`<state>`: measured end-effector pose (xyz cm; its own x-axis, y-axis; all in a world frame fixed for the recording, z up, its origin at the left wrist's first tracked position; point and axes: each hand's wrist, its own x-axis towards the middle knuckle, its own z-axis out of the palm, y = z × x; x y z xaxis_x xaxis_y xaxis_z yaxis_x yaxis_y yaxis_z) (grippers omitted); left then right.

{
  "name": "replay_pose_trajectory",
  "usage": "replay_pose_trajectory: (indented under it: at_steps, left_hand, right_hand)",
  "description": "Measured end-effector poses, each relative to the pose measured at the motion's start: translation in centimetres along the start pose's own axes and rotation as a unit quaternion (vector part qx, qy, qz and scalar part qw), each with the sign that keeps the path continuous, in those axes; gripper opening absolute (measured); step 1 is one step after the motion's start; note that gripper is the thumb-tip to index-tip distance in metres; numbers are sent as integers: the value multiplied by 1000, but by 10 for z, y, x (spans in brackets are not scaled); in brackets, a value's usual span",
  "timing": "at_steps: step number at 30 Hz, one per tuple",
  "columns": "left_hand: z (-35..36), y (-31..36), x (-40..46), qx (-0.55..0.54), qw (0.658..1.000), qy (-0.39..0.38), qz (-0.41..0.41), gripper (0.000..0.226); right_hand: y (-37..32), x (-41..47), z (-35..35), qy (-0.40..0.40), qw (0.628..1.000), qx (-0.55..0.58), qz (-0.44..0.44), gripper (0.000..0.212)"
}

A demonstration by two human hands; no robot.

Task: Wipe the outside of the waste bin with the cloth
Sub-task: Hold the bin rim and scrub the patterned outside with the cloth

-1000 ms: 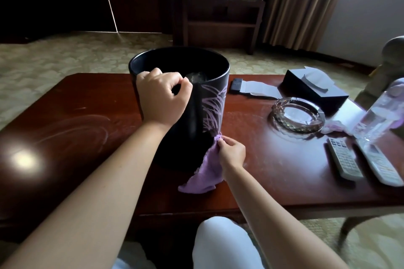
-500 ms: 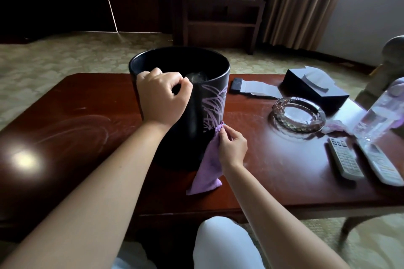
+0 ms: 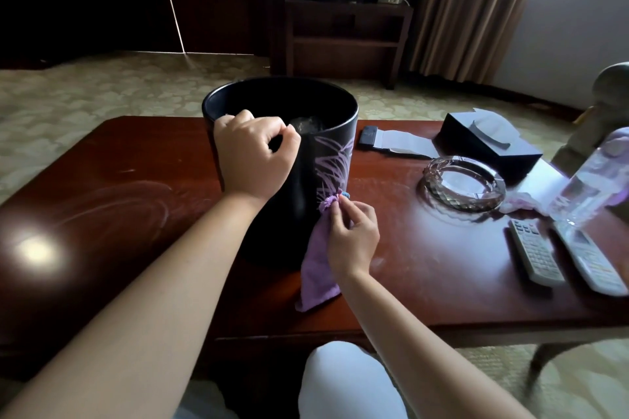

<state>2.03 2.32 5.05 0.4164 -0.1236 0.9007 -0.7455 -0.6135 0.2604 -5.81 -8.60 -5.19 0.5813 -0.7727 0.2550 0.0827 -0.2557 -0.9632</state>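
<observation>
A black waste bin (image 3: 306,187) with a pale purple leaf pattern stands upright on the dark red wooden table (image 3: 136,214). My left hand (image 3: 253,155) grips its near rim from above. My right hand (image 3: 354,235) pinches the top of a purple cloth (image 3: 316,269) and holds it against the bin's lower right side. The cloth hangs down along the bin wall, and its bottom end rests on the table.
Right of the bin lie a glass ashtray (image 3: 464,182), a dark tissue box (image 3: 490,143), two remotes (image 3: 536,252) and a tilted plastic bottle (image 3: 592,180). A black item with white paper (image 3: 394,139) lies behind. My white-clad knee (image 3: 347,381) is below the table edge.
My right hand has slid the cloth upward along the bin's side, from near the base to about mid height. My left hand has kept its hold on the rim.
</observation>
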Motion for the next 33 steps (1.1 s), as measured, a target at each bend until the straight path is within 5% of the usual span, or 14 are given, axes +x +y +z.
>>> replay_pose_trajectory:
  at_steps: [4,9,13,18,23,26,31,33]
  left_hand:
    - [-2,1,2,-5,1000,-4,0,34]
    - [1,1,1,-2,1000,8,8,33]
    - [-1,-1,1,-7,1000,2,7,33]
    - [1,0,0,0,1000,6,1,34]
    - [-2,0,2,-3,1000,0,7,34]
    - [1,1,1,5,1000,7,5,33]
    - [-1,-1,2,3,1000,-1,4,33]
    - [0,1,2,4,1000,5,8,33]
  right_hand:
    - [-5,6,3,42,997,19,60,19]
    - [-8,-20,8,36,999,9,-10,18]
    - [-12,-6,10,84,994,40,64,18]
    - [-17,-29,15,62,998,26,-3,16]
    - [-16,-12,16,105,990,62,75,18]
    - [-22,-24,15,72,997,37,10,17]
    - [-28,-5,14,109,989,80,62,18]
    - [-33,-12,15,91,994,55,6,17]
